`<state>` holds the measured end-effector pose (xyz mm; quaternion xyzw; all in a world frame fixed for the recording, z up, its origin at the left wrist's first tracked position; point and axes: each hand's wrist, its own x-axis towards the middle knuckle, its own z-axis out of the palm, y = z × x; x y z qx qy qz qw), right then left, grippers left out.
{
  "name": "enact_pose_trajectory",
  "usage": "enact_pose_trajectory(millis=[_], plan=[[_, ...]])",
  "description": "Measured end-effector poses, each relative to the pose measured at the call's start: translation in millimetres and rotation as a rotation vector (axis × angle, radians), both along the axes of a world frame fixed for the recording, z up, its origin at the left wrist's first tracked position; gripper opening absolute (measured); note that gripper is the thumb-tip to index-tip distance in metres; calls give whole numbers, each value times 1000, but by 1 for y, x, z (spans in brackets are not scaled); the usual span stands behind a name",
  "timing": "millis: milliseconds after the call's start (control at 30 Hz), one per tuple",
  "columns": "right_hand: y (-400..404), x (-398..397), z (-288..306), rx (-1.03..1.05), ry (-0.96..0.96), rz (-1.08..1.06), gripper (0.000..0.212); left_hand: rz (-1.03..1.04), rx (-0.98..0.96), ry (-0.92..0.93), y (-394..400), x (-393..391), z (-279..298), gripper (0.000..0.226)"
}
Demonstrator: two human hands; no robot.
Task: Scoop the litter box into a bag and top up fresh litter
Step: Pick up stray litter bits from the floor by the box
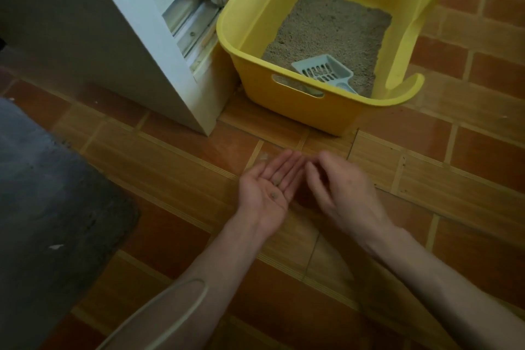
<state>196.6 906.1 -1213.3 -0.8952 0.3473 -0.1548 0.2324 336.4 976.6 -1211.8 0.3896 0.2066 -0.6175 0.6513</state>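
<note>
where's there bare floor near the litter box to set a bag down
Bare tile floor lies right of the yellow litter box, and more between the box front and the left hand and right hand. Left is tight: white cabinet against the box, grey mat below it.

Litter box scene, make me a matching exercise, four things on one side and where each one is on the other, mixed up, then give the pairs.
Things:
1. scoop
2. litter box
3. left hand
4. grey mat

Places or states:
A. palm up, a few grains on it
B. on the tiled floor beside the white cabinet
C. lying on the litter inside the box
D. on the floor at the left edge of the view

Pairs: 1-C, 2-B, 3-A, 4-D
</note>
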Motion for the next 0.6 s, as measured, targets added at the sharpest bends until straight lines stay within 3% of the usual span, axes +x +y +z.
enact_pose_trajectory(millis=[100,233,400,500,600], plan=[[-17,-25,-12,91,-16,-192,29,4,5,3,-8,-6,-2,51],[-31,-56,-25,85,178,-269,31,4,28,-15,-19,-10,-7,50],[-31,-75,-34,-128,391,-196,38,-21,48,-57,-27,-13,-6,51],[-29,-75,-32,-182,430,-84,52,-25,50,-69,-31,-13,-4,51],[-35,-79,-34,-228,387,-9,46,-20,64,-73,-33,-15,-3,51]])
